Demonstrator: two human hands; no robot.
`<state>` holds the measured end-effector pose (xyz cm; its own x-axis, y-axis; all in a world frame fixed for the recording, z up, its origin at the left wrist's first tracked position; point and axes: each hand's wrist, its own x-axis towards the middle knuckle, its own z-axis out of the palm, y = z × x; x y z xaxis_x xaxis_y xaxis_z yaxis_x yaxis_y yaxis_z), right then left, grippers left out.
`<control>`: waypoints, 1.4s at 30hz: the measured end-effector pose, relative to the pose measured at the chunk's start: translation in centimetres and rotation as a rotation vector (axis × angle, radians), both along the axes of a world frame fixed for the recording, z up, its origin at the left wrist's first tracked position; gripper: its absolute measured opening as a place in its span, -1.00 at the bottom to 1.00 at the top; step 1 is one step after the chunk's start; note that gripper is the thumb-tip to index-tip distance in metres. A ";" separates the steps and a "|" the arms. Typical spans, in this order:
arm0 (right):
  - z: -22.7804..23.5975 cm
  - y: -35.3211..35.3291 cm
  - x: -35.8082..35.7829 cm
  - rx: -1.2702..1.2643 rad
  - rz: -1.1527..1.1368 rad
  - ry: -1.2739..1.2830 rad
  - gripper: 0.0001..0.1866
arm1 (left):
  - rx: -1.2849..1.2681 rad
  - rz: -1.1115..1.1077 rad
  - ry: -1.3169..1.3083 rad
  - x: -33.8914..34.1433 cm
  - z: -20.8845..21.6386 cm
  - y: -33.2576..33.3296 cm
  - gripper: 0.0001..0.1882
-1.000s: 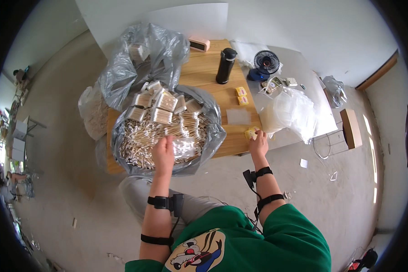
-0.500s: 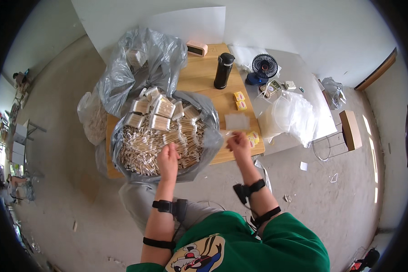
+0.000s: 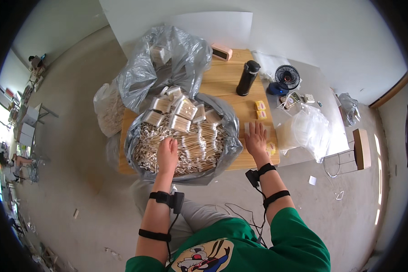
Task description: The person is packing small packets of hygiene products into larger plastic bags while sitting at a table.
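Observation:
A grey plastic bag stands open on the wooden table, full of loose cotton swabs. Small packets of cotton swabs are heaped at its far side. Over the loose swabs is my left hand, its fingers curled closed; whatever they may hold is hidden. To the right of the bag, my right hand reaches forward with fingers outstretched. It lies over a small stack of clear plastic sleeves and covers most of it. Small yellow boxes sit beside that hand.
More yellow boxes and a black flask stand farther back on the table. A second grey bag is at the far left. On the grey table at right are a fan and a clear plastic bag.
My right hand has moved onto the plastic sleeves and spread its fingers; a thin clear piece seen by it earlier no longer shows. My left hand stays over the swabs. The view has shifted.

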<state>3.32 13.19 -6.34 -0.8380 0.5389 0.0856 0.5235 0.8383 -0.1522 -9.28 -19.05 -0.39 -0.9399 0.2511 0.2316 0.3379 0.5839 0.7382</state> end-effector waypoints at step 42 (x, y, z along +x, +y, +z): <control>8.1 -15.1 -3.4 -1.656 0.188 0.648 -0.63 | 0.678 -0.238 -0.758 2.8 4.3 -0.6 -0.87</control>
<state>-0.04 -1.92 1.78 -0.9479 0.3074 -0.0841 -0.0311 -0.3520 -0.9355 -6.46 -19.61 3.92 -0.8410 0.4864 -0.2369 -0.2988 -0.0525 0.9529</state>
